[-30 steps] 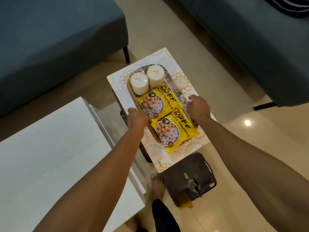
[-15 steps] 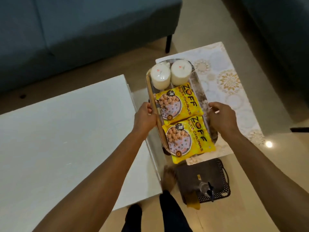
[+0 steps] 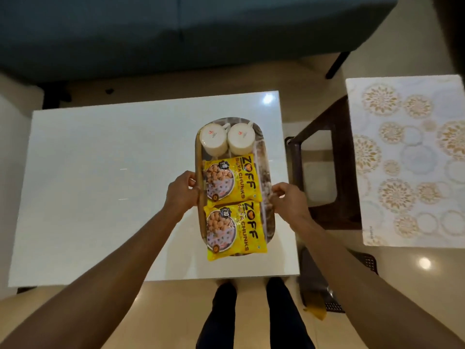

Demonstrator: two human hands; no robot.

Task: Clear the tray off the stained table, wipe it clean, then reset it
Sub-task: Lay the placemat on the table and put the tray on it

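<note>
Glossy white table (image 3: 100, 172), wood-rimmed tray (image 3: 198, 157)

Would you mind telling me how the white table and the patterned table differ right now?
The white table is plain and glossy; the patterned table carries gold floral circles. The white table has the tray over it, gripped by the left hand and right hand; the patterned table shows nothing on it. Both tops are rectangular.

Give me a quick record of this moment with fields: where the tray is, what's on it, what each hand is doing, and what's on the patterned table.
tray: over the white table; touching or just above, cannot tell
on the tray: two cups, two yellow snack packets
left hand: grips the tray's left edge
right hand: grips the tray's right edge
patterned table: only its floral mat shows
</note>
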